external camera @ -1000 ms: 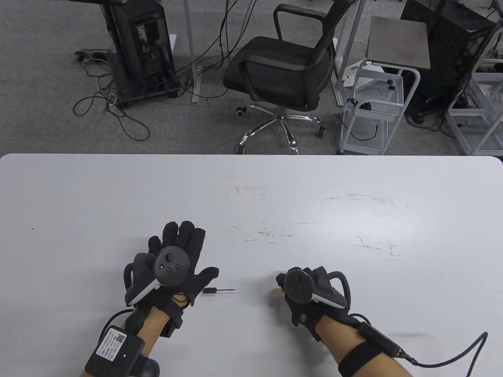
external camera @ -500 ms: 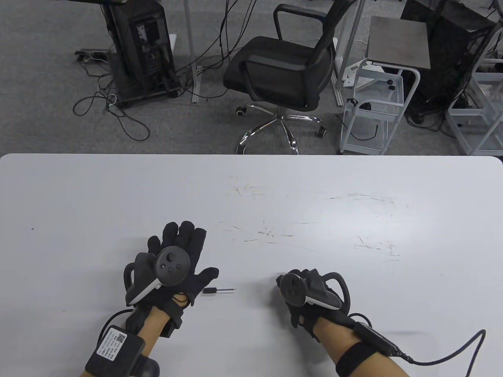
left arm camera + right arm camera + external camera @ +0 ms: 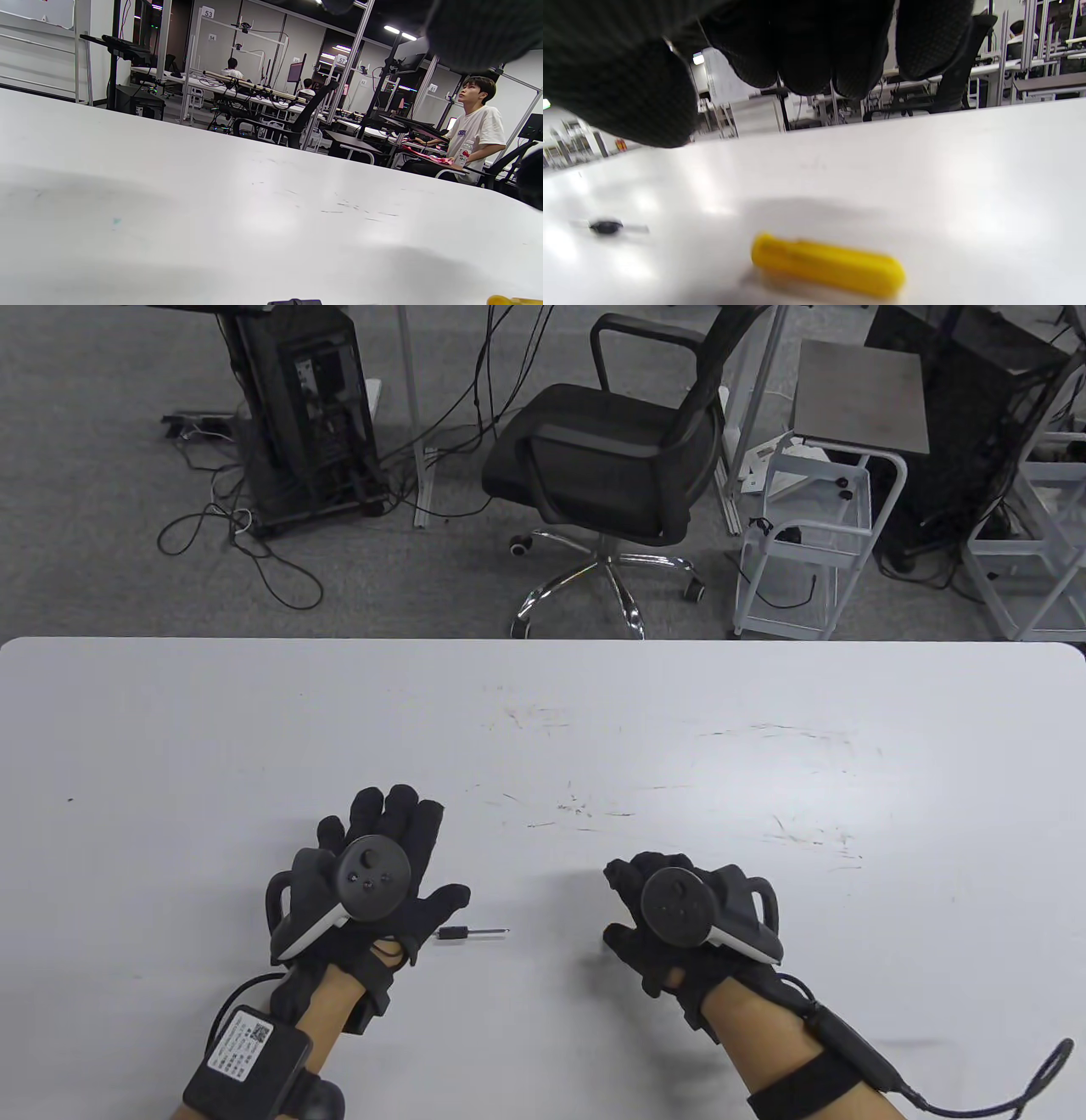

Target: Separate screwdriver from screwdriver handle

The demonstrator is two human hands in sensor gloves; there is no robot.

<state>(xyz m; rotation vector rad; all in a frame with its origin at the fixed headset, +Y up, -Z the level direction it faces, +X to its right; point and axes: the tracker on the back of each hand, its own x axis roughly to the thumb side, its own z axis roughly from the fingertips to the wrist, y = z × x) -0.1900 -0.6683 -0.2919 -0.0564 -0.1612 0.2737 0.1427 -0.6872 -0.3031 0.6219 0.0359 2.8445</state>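
Both hands lie low on the white table (image 3: 764,712) in the table view: the left hand (image 3: 373,882) rests flat, palm down, fingers spread and holding nothing, its thumb stretched toward the screwdriver (image 3: 473,933), which lies on the table just beside the thumb tip, its dark collar nearest the thumb and its thin shaft pointing to the right. The right hand (image 3: 679,912) sits well to the right of the shaft with its fingers loosely curled and its thumb set apart from them; nothing shows in its grasp, and the handle is hidden beneath it from this angle. From the left wrist view, a gloved fingertip (image 3: 479,29) hangs in at the top right corner over bare tabletop, and a sliver of yellow (image 3: 513,300) shows at the bottom right edge. From the right wrist view, the gloved fingers (image 3: 814,46) hang curled above the table and grip nothing; the yellow screwdriver handle (image 3: 828,264) lies free on its side on the surface below them, apart from the fingers, and the screwdriver (image 3: 606,227) appears small and blurred far off to the left, well apart from the handle.
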